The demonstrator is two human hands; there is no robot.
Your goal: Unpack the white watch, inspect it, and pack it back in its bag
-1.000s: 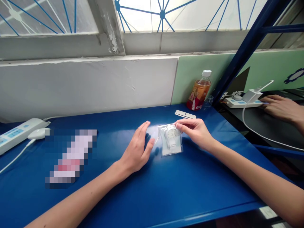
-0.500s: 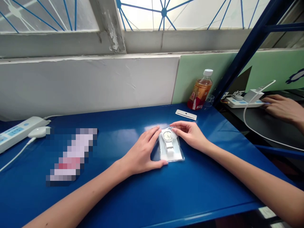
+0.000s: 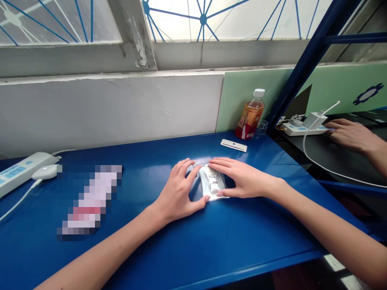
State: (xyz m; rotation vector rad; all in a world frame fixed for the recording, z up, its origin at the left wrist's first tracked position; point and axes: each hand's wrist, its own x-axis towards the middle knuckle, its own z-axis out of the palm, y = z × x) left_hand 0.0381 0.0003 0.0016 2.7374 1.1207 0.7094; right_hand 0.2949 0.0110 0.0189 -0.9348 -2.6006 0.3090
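A wristwatch (image 3: 213, 186) with a pale dial and a light strap lies on a white card inside a clear plastic bag (image 3: 205, 189) on the blue table. My left hand (image 3: 178, 193) holds the bag's left side, fingertips near the top corner and thumb at the lower edge. From the right, my right hand (image 3: 246, 177) grips it too, its fingers reaching across the top and its thumb on the lower right. Those fingers partly cover the dial.
A flat white strip (image 3: 234, 145) lies behind the bag, near a drink bottle (image 3: 250, 114) and a clear cup (image 3: 261, 127). A pixelated object (image 3: 90, 201) and a power strip (image 3: 28, 171) are at left. Another person's hand (image 3: 352, 135) rests beyond the blue post (image 3: 305, 60).
My right hand has moved left over the bag, from pinching its top corner to spanning it with fingers and thumb. My left hand stays at the left side. The view has shifted slightly.
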